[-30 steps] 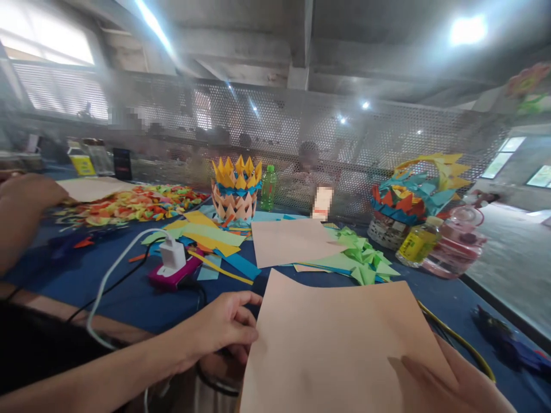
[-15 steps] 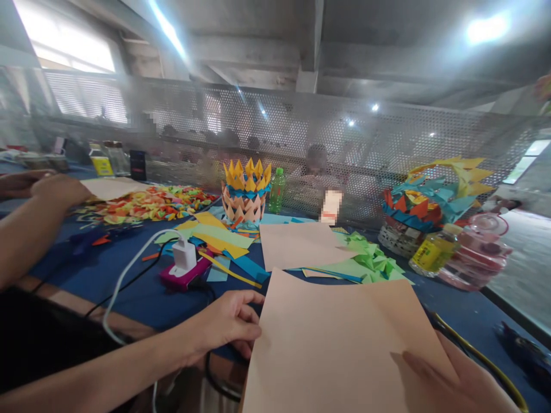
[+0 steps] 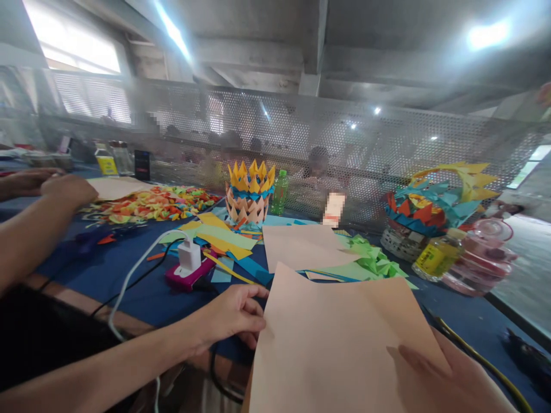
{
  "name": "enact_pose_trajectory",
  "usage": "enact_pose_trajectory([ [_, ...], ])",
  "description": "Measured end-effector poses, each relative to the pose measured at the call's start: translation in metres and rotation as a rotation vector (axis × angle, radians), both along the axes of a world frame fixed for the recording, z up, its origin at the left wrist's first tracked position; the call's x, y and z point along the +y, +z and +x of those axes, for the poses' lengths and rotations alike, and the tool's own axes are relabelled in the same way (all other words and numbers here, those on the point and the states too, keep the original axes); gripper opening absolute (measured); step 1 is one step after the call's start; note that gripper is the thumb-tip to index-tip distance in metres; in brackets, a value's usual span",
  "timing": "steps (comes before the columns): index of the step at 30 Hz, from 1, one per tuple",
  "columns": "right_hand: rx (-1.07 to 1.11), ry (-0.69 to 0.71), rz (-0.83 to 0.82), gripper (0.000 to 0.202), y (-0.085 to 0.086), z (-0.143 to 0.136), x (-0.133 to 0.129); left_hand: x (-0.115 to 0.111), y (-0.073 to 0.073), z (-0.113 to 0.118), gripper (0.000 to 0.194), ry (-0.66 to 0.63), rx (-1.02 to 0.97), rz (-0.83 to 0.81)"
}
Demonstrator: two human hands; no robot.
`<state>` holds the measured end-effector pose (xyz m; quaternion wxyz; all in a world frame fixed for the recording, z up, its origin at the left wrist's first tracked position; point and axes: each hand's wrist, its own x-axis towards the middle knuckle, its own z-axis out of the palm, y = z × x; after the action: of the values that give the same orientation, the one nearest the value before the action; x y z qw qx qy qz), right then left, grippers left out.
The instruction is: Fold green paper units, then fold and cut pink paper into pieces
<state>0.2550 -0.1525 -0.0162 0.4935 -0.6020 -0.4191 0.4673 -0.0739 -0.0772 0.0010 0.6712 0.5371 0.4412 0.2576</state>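
Observation:
A large peach sheet of paper (image 3: 336, 338) is held up in front of me, tilted and slightly curved. My left hand (image 3: 243, 312) grips its left edge with curled fingers, some of them hidden behind the sheet. At the lower right, my right hand (image 3: 467, 373) has hold of the right edge; its fingertips are hard to make out there. Just beyond the held sheet, another peach sheet (image 3: 301, 246) lies flat on the blue table (image 3: 146, 298). Folded green paper pieces (image 3: 376, 258) sit beside that one, with coloured strips (image 3: 226, 238) to its left.
A purple power strip (image 3: 189, 274) with a white charger (image 3: 188, 255) and cables stands left of my hand. Behind are a paper basket (image 3: 249, 195), green bottle (image 3: 279, 192) and paper scraps (image 3: 159, 205). Another person's hand (image 3: 69, 189) is at left; a second basket (image 3: 430, 212) stands right.
The whole view has shifted slightly, so the table things appear a little further right. Both of my hands still hold the peach sheet in nearly the same position.

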Motion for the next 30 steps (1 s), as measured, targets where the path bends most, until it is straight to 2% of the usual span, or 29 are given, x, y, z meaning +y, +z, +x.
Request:
enact_pose_trajectory([
  [2, -0.048, -0.019, -0.012, 0.053, 0.007, 0.002, 0.006, 0.007, 0.003, 0.002, 0.052, -0.014, -0.009, 0.027],
  [6, -0.394, -0.088, 0.022, 0.056, 0.018, 0.015, 0.028, 0.023, 0.011, 0.006, 0.055, 0.014, -0.036, 0.069],
  [10, -0.563, -0.064, 0.074, 0.054, 0.017, 0.026, 0.049, 0.034, 0.008, 0.004, 0.056, 0.06, -0.039, 0.078],
  [14, -0.523, 0.036, 0.048, 0.046, 0.011, 0.028, 0.055, 0.034, -0.004, -0.004, 0.054, 0.061, -0.013, 0.059],
  [18, -0.476, 0.093, -0.01, 0.047, 0.01, 0.024, 0.049, 0.032, -0.012, -0.007, 0.054, 0.056, 0.001, 0.051],
  [22, -0.47, 0.062, 0.027, 0.054, 0.011, 0.02, 0.042, 0.03, -0.009, -0.007, 0.053, 0.004, -0.011, 0.016],
  [27, -0.483, 0.178, 0.007, 0.059, 0.011, 0.023, 0.04, 0.026, 0.0, -0.007, 0.053, -0.008, 0.039, -0.023],
  [30, -0.52, 0.148, 0.046, 0.056, 0.011, 0.023, 0.034, 0.022, 0.007, -0.008, 0.055, -0.004, 0.065, -0.029],
])
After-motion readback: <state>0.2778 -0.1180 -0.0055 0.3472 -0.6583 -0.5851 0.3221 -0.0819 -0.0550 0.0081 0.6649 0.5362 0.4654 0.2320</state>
